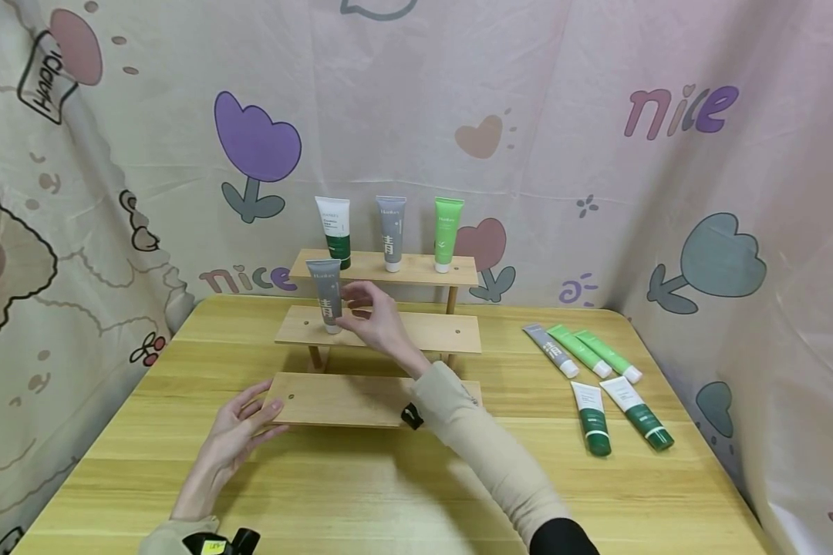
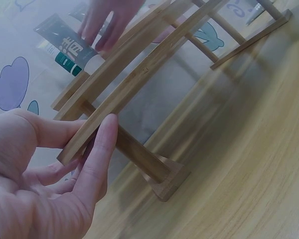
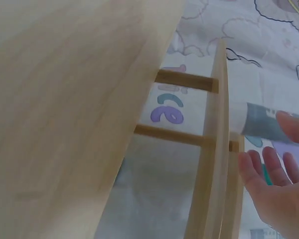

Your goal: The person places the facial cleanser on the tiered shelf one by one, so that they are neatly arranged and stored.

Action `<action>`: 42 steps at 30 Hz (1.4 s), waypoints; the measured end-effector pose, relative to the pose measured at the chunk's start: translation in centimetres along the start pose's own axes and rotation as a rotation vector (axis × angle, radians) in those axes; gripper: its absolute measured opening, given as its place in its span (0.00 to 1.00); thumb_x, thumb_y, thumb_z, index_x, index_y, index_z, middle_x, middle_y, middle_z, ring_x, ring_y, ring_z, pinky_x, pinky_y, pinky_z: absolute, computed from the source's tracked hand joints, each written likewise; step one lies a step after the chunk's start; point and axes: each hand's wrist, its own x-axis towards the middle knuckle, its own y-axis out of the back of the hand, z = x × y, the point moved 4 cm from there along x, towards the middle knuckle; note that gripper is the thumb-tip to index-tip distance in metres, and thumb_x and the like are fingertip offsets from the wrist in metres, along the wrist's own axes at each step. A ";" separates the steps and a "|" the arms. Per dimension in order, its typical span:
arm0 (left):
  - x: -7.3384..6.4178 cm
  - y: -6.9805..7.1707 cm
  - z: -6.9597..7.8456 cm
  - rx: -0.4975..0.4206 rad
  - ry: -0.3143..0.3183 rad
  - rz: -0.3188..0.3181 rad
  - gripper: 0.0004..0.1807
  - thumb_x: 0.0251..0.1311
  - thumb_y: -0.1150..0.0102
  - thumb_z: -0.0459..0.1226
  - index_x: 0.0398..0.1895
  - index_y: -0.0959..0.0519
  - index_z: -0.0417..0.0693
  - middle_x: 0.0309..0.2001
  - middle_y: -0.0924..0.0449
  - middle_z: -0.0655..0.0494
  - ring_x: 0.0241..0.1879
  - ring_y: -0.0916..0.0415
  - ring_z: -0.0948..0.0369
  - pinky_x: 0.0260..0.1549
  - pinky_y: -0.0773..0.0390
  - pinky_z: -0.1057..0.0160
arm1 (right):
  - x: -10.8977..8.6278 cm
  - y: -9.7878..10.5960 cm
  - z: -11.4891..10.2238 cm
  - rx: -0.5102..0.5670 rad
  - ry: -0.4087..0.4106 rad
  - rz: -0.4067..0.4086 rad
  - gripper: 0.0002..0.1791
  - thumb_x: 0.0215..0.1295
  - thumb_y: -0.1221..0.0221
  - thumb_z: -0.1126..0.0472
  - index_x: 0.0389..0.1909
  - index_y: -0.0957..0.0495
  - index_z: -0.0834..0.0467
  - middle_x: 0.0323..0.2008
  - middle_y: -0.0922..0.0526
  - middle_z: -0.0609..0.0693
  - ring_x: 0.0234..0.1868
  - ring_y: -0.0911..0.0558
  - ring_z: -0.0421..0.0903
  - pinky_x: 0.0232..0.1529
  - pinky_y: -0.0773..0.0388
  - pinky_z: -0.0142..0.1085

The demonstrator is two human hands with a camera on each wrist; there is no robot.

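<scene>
Three grey plastic tubes (image 1: 328, 294), three green tubes (image 1: 447, 233), three white-and-green (image 1: 594, 428). Left hand (image 1: 239, 430) pinches one wooden step-shelf (image 1: 350, 399); right hand (image 1: 379, 320) spreads loosely beside grey.

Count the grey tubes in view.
3: one grey tube stands on the top shelf, another on the middle shelf by the right hand, and a third lies on the table, toward the right.

A pale cloth (image 1: 403, 100) hung behind the yellow wood table (image 1: 180, 370) and down both sides. It had a purple flower (image 1: 257, 146) far left and a blue-gray flower (image 1: 722, 254) on the right. Soft shadows (image 1: 423, 462) lay on the tabletop.
</scene>
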 end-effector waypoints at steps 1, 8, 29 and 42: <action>0.0 0.0 0.0 0.003 -0.001 -0.003 0.41 0.74 0.47 0.34 0.80 0.59 0.37 0.69 0.52 0.37 0.45 0.22 0.68 0.50 0.12 0.68 | -0.3 0.4 0.1 0.009 0.004 -0.006 0.26 0.61 0.32 0.70 0.60 0.26 0.64 0.57 0.20 0.62 0.58 0.19 0.60 0.63 0.16 0.42; 0.0 0.2 0.0 0.013 -0.001 -0.003 0.41 0.74 0.47 0.34 0.80 0.59 0.37 0.66 0.47 0.41 0.45 0.21 0.68 0.51 0.12 0.67 | -3.3 3.7 0.6 0.038 0.060 -0.025 0.26 0.59 0.33 0.73 0.59 0.27 0.69 0.57 0.21 0.67 0.58 0.20 0.64 0.64 0.16 0.43; -0.1 0.2 0.0 -0.004 -0.003 -0.016 0.41 0.74 0.48 0.33 0.80 0.60 0.37 0.72 0.59 0.34 0.45 0.22 0.69 0.51 0.12 0.68 | -12.8 16.1 4.8 0.005 0.106 0.118 0.26 0.55 0.33 0.78 0.56 0.26 0.73 0.50 0.19 0.63 0.51 0.18 0.46 0.58 0.13 0.40; 0.1 0.1 -0.1 0.008 0.007 -0.009 0.41 0.74 0.47 0.34 0.80 0.59 0.38 0.72 0.55 0.35 0.46 0.23 0.70 0.52 0.12 0.67 | -17.6 23.2 8.2 -0.060 0.081 0.157 0.25 0.58 0.35 0.79 0.56 0.29 0.77 0.47 0.17 0.37 0.50 0.17 0.35 0.53 0.14 0.26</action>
